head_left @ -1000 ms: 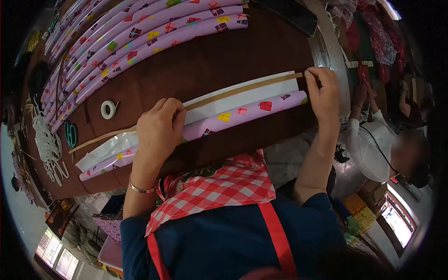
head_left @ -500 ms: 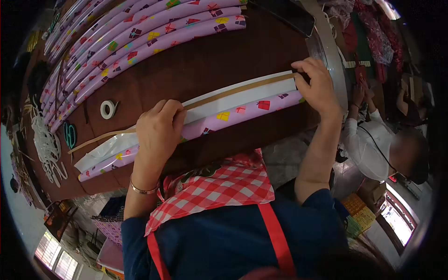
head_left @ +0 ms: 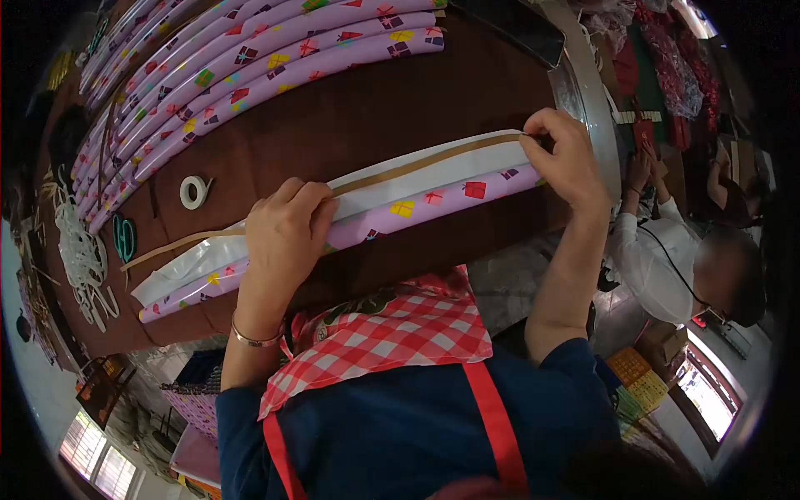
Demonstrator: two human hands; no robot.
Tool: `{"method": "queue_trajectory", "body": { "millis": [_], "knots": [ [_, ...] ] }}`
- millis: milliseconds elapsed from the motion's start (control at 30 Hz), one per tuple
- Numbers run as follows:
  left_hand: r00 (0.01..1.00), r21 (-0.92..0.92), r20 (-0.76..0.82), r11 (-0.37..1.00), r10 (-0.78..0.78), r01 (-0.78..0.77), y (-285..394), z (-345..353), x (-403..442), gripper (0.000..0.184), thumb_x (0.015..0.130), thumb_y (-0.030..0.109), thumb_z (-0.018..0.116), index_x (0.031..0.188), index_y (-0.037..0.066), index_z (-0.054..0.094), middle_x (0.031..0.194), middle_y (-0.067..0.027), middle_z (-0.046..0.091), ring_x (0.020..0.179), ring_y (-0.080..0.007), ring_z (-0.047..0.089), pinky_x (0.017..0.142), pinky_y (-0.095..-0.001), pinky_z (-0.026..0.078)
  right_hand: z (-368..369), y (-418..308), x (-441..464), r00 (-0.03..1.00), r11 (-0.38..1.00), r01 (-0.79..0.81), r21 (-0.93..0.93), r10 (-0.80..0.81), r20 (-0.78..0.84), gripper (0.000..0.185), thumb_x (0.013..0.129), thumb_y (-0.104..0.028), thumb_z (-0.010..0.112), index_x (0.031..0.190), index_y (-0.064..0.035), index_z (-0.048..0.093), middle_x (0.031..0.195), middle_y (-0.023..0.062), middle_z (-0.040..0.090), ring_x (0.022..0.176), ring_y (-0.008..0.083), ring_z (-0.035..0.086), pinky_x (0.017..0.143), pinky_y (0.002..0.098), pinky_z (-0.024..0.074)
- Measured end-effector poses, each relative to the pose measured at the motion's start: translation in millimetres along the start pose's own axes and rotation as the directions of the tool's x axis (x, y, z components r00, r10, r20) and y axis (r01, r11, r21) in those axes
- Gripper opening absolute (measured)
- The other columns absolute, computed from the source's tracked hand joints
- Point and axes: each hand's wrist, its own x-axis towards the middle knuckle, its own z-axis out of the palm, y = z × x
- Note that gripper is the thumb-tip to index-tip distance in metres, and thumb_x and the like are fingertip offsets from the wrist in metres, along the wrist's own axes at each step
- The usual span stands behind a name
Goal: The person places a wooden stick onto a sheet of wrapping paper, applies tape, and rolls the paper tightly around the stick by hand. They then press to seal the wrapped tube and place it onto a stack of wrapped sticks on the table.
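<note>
A roll of lilac wrapping paper (head_left: 442, 201) printed with gift boxes lies across the table in front of me, its white inner edge (head_left: 400, 187) turned up. Along that white edge runs a narrow brown strip (head_left: 425, 165), whose loose left end curves away onto the table. My left hand (head_left: 287, 229) is closed over the strip and paper left of the middle, thumb and fingers pinching. At the right end, my right hand (head_left: 567, 158) pinches the strip and paper edge between thumb and forefinger.
Several finished-looking lilac rolls (head_left: 275, 79) are stacked at the back left. A white tape roll (head_left: 195, 192), teal-handled scissors (head_left: 124, 239) and a tangle of white strips (head_left: 81, 242) lie at left. A black flat object (head_left: 517, 29) sits at the back. Another person (head_left: 667, 267) works at right.
Both hands keep their grip with only a very slight shift. The right end of the white edge and brown strip now bends down a little more near my right fingers.
</note>
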Motion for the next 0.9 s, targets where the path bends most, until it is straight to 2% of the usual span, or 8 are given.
{"method": "queue_trajectory", "body": {
  "millis": [67, 133, 233, 467, 600, 767, 867, 900],
  "knots": [
    [1.000, -0.011, 0.013, 1.000, 0.012, -0.012, 0, -2, -1, 0.007, 0.082, 0.011, 0.071, 0.087, 0.008, 0.067, 0.079, -0.0093, 0.063, 0.068, -0.0324, 0.064, 0.059, -0.0423, 0.050, 4, 4, -2, 1.000, 1.000, 0.004, 0.016, -0.004, -0.008, 0.012, 0.083, -0.008, 0.067, 0.090, -0.0005, 0.061, 0.086, 0.0102, 0.062, 0.079, 0.0220, 0.060, 0.069, 0.0340, 0.0472],
    [1.000, -0.068, 0.016, 0.998, 0.014, -0.013, 0, -4, -3, 0.007, 0.084, 0.009, 0.070, 0.089, 0.006, 0.067, 0.082, -0.0106, 0.064, 0.071, -0.0336, 0.065, 0.061, -0.0424, 0.051, 9, 5, -3, 0.998, 0.987, -0.015, 0.157, 0.024, -0.059, 0.015, 0.086, -0.010, 0.065, 0.099, -0.0021, 0.061, 0.088, 0.0147, 0.066, 0.082, 0.0307, 0.064, 0.074, 0.0411, 0.0493],
    [0.999, -0.097, 0.037, 0.995, 0.008, -0.004, 2, -11, -3, 0.007, 0.084, 0.008, 0.070, 0.090, 0.005, 0.067, 0.084, -0.0113, 0.065, 0.072, -0.0340, 0.065, 0.062, -0.0421, 0.052, 9, 1, -5, 0.993, 0.974, -0.096, 0.203, 0.107, -0.044, 0.019, 0.088, -0.007, 0.064, 0.106, -0.0015, 0.060, 0.091, 0.0159, 0.067, 0.085, 0.0300, 0.065, 0.073, 0.0397, 0.0504],
    [0.989, -0.173, 0.058, 0.977, 0.135, -0.123, -19, -25, -12, 0.008, 0.081, 0.007, 0.071, 0.088, 0.005, 0.068, 0.083, -0.0104, 0.067, 0.074, -0.0319, 0.065, 0.066, -0.0413, 0.051, 9, 4, -5, 0.995, 0.986, -0.047, 0.160, 0.059, -0.075, 0.020, 0.088, -0.006, 0.063, 0.107, -0.0011, 0.059, 0.091, 0.0158, 0.066, 0.084, 0.0289, 0.064, 0.074, 0.0380, 0.0502],
    [0.994, -0.110, 0.082, 0.992, 0.072, -0.063, -33, -39, -18, 0.008, 0.079, 0.008, 0.073, 0.085, 0.005, 0.068, 0.081, -0.0101, 0.067, 0.076, -0.0305, 0.065, 0.067, -0.0407, 0.050, 7, 9, -8, 0.986, 0.981, -0.142, 0.133, 0.152, -0.068, 0.020, 0.089, -0.006, 0.062, 0.109, -0.0011, 0.059, 0.093, 0.0138, 0.066, 0.086, 0.0253, 0.064, 0.077, 0.0372, 0.0503],
    [0.991, -0.117, 0.113, 0.990, -0.067, 0.080, -45, -48, -33, 0.008, 0.080, 0.008, 0.072, 0.084, 0.004, 0.068, 0.080, -0.0111, 0.066, 0.075, -0.0315, 0.065, 0.066, -0.0405, 0.050, 10, 13, -9, 0.987, 0.985, -0.140, 0.098, 0.146, -0.062, 0.019, 0.091, -0.007, 0.062, 0.109, 0.0003, 0.059, 0.094, 0.0137, 0.066, 0.085, 0.0239, 0.063, 0.079, 0.0365, 0.0501],
    [0.975, -0.211, 0.160, 0.960, -0.153, 0.185, -49, -48, -41, 0.008, 0.082, 0.008, 0.071, 0.087, 0.003, 0.067, 0.079, -0.0119, 0.065, 0.074, -0.0332, 0.065, 0.066, -0.0406, 0.050, 10, 18, -9, 0.990, 0.985, -0.127, 0.121, 0.134, -0.052, 0.018, 0.093, -0.007, 0.060, 0.109, 0.0007, 0.059, 0.095, 0.0143, 0.066, 0.086, 0.0244, 0.063, 0.080, 0.0359, 0.0498],
    [0.972, -0.230, 0.168, 0.953, -0.163, 0.200, -53, -47, -44, 0.009, 0.085, 0.007, 0.068, 0.092, 0.001, 0.066, 0.082, -0.0134, 0.065, 0.075, -0.0299, 0.066, 0.066, -0.0383, 0.051, 11, 17, -9, 0.991, 0.985, -0.121, 0.125, 0.127, -0.046, 0.018, 0.093, -0.007, 0.060, 0.109, 0.0007, 0.059, 0.095, 0.0143, 0.066, 0.086, 0.0244, 0.063, 0.080, 0.0359, 0.0498]
  ]
}}
